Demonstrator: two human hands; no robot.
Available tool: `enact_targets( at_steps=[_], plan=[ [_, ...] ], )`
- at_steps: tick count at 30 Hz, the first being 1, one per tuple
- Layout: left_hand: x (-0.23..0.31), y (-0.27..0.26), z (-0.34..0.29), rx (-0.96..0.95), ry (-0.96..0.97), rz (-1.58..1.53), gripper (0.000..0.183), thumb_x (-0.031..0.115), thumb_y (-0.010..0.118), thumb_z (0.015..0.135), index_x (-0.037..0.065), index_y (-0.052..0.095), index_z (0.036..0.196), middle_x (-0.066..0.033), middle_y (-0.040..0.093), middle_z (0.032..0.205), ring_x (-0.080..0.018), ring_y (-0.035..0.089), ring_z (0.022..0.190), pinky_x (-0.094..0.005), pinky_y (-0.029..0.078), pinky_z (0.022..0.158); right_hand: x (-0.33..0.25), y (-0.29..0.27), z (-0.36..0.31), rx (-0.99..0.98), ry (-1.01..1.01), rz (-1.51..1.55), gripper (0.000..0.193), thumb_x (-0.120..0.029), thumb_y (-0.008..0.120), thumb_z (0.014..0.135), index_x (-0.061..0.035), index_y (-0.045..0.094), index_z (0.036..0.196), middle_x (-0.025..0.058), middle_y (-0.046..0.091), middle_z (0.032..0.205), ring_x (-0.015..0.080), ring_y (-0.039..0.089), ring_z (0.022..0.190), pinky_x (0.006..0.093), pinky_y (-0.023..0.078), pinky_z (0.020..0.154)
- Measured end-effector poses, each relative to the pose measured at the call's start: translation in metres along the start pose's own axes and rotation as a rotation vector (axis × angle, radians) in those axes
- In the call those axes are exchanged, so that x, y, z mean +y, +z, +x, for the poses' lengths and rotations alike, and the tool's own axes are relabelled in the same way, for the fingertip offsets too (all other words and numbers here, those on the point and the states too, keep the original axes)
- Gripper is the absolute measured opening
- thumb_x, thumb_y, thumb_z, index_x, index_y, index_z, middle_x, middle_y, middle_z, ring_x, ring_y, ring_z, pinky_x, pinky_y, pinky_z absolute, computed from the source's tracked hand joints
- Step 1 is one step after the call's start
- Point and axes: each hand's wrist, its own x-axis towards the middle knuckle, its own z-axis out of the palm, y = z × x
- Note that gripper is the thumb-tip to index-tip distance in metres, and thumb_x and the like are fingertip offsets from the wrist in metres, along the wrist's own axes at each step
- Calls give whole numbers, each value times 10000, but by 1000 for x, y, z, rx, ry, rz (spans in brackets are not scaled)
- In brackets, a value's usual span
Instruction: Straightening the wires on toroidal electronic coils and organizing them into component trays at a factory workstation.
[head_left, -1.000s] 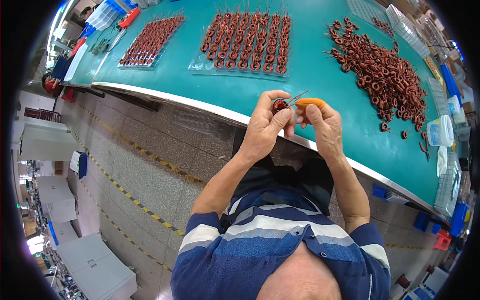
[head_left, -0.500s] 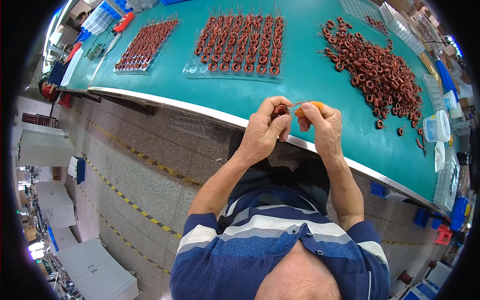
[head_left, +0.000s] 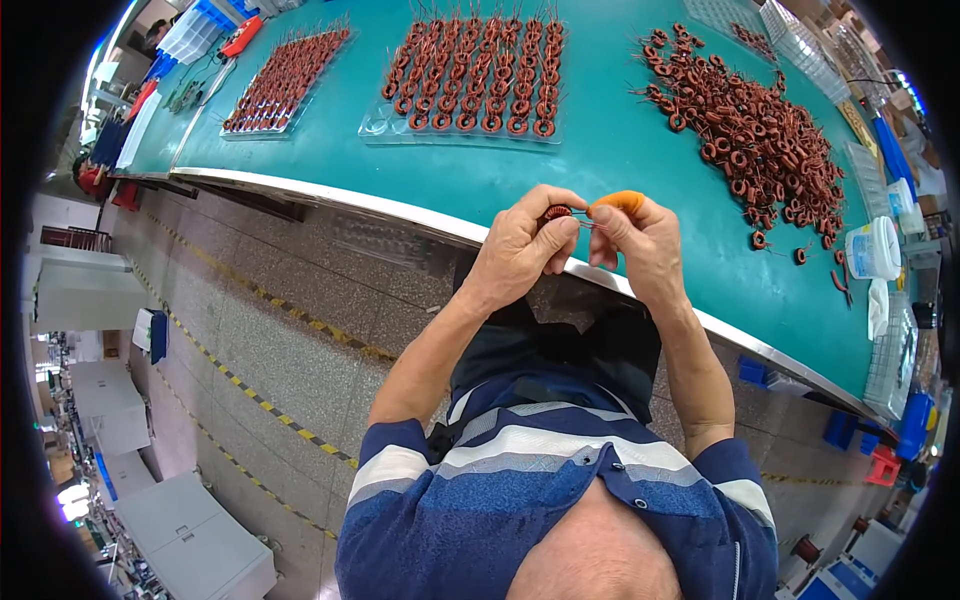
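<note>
Clearly mid-piece. One coil is in work, its wire leads pointing across to the right; whether they are finished is too small to tell.

Progress, judged from how things lie: partway. Coils stand in close rows, leads up, in the near tray, ahead of the left hand and a little to its left. Some cells at that tray's near left corner hold nothing. The far tray, farther off to the left hand's left, also looks well filled. Much seems left: a big loose heap lies ahead and to the right of the right hand, a few strays at its near edge.

Position: the coil sits at the left hand's fingertips, just left of the right hand, both hands about over the near edge of the tabletop.

Hands: left pinches the coil between thumb and fingers, partly covering it. Right is closed around an orange handle, thumb on the near side; its working end cannot be made out, nor whether those fingers also nip a lead.

Around: well to the right hand's right, a white tub, with a red-handled tool lying just beside it.
</note>
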Motion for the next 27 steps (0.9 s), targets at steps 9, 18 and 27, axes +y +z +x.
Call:
enact_targets(
  at_steps=[9, 18, 27],
  plan=[
    [-8, 18, -2, 183, 7, -169, 150, 161, 497, 977, 30, 511, 1048, -17, 482, 669, -79, 455, 497, -216, 366, 443, 13, 9, -1, 296, -278, -160, 212, -166, 633, 904, 25, 625, 998, 45, 636, 708, 93, 595, 581, 209, 461, 515],
    [-10, 8, 1, 95, 222, 441, 187, 161, 530, 956, 1, 502, 1047, -66, 582, 767, -97, 542, 631, -243, 446, 564, 11, 9, -16, 63, -49, -91, 300, -291, 595, 929, -5, 629, 844, 27, 596, 629, 78, 540, 487, 190, 397, 441],
    [47, -18, 15, -425, 255, 782, 273, 96, 669, 839, 22, 521, 1057, -83, 529, 793, -198, 563, 740, -320, 458, 656, -4, -8, -8, -117, 223, 168, 282, -277, 621, 900, -16, 618, 793, 16, 553, 569, 83, 500, 444, 198, 371, 418]
  ],
)
